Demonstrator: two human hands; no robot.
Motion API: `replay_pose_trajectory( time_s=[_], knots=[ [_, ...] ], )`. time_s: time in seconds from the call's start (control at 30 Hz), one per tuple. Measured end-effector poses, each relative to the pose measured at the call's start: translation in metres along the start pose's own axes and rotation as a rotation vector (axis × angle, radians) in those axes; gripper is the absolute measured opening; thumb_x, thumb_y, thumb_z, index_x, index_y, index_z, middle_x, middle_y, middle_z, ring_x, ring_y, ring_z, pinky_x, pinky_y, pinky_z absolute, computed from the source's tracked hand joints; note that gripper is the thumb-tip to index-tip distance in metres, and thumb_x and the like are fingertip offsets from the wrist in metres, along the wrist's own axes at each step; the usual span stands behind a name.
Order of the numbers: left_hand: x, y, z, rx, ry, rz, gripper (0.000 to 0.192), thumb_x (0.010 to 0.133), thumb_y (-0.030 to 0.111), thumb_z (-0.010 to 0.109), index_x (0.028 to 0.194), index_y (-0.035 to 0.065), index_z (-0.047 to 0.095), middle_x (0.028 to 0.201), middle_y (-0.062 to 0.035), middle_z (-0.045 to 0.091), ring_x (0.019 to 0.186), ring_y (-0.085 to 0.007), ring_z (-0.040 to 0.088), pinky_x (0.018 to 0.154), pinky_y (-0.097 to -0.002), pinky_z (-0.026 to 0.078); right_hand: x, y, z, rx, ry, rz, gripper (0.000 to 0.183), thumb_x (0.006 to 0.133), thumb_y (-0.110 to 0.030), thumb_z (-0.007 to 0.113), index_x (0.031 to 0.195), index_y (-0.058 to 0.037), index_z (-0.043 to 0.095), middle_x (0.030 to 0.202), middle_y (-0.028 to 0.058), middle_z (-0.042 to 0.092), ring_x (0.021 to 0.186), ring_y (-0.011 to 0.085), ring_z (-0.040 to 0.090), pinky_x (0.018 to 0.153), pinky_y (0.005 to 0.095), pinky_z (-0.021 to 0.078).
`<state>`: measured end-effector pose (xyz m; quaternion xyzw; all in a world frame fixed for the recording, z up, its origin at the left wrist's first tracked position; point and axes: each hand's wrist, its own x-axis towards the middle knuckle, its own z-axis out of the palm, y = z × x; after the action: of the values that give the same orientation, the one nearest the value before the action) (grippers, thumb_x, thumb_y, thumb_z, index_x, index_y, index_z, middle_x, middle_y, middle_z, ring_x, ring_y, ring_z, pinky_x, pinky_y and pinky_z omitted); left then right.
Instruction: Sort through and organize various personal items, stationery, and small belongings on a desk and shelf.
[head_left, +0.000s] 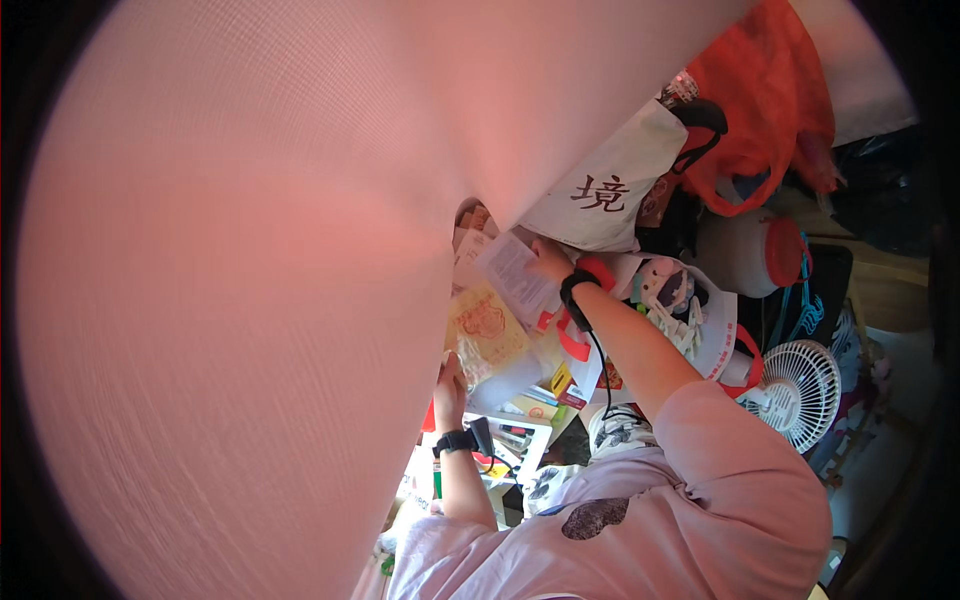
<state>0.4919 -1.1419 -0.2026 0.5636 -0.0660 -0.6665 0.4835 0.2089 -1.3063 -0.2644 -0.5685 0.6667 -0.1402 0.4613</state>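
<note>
My right hand (552, 260) has its fingers at the right edge of a pale printed sheet (514, 274) and appears to grip it. Below that sheet lies a yellowish paper packet with a reddish print (484, 322), under what looks like clear plastic. My left hand (450, 390) is raised beside the packet's lower left, next to the pink fabric; its fingertips are partly hidden, and what they hold cannot be made out. Both wrists wear black bands with cables. Other printed papers (469, 251) lie past the sheet, partly behind the fabric.
Pink fabric (247, 300) hangs close to the camera and covers the left. A white open box of small items (536, 442) is near my body. On the right are a white cloth bag (600, 187), a red plastic bag (757, 97), a paper bag (716, 330) and a white fan (795, 397).
</note>
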Motion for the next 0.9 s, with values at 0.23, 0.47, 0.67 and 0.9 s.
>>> replay_pose_trajectory(
  time_s=[0.23, 0.47, 0.67, 0.9],
  knots=[
    [0.044, -0.012, 0.035, -0.252, -0.108, -0.034, 0.046, 0.087, 0.014, 0.049, 0.129, 0.0081, 0.032, 0.125, -0.0072, 0.042, 0.115, -0.0211, 0.041, 0.095, -0.0381, 0.034, -0.025, -0.014, 0.026, -0.224, -0.074, 0.075, 0.047, 0.057, -0.026, 0.068, 0.093, 0.0009, 0.055, 0.086, 0.0195, 0.060, 0.082, 0.0320, 0.058, 0.076, 0.0366, 0.0461],
    [0.063, -0.006, 0.040, -0.277, -0.098, -0.090, 0.041, 0.084, 0.012, 0.053, 0.123, 0.0029, 0.040, 0.121, -0.0085, 0.045, 0.111, -0.0187, 0.041, 0.095, -0.0334, 0.032, -0.030, -0.001, 0.028, -0.300, -0.329, 0.011, 0.031, 0.066, -0.022, 0.059, 0.086, 0.0011, 0.063, 0.077, 0.0184, 0.063, 0.070, 0.0281, 0.063, 0.070, 0.0369, 0.0495],
    [0.063, 0.006, 0.047, 0.152, 0.017, 0.093, 0.031, 0.084, 0.014, 0.054, 0.111, -0.0004, 0.048, 0.103, -0.0027, 0.054, 0.090, -0.0094, 0.050, 0.075, -0.0234, 0.040, -0.028, -0.023, 0.003, -0.253, -0.424, 0.207, 0.027, 0.069, -0.021, 0.054, 0.078, 0.0030, 0.062, 0.077, 0.0207, 0.062, 0.074, 0.0324, 0.062, 0.074, 0.0380, 0.0495],
    [0.006, 0.056, 0.079, 0.395, 0.188, 0.166, 0.033, 0.085, 0.010, 0.052, 0.116, -0.0015, 0.045, 0.106, -0.0072, 0.053, 0.090, -0.0111, 0.052, 0.078, -0.0247, 0.042, -0.021, 0.003, 0.004, -0.217, 0.032, 0.264, 0.023, 0.071, -0.011, 0.048, 0.086, 0.0020, 0.060, 0.088, 0.0238, 0.059, 0.087, 0.0361, 0.058, 0.078, 0.0420, 0.0462]
  ],
)
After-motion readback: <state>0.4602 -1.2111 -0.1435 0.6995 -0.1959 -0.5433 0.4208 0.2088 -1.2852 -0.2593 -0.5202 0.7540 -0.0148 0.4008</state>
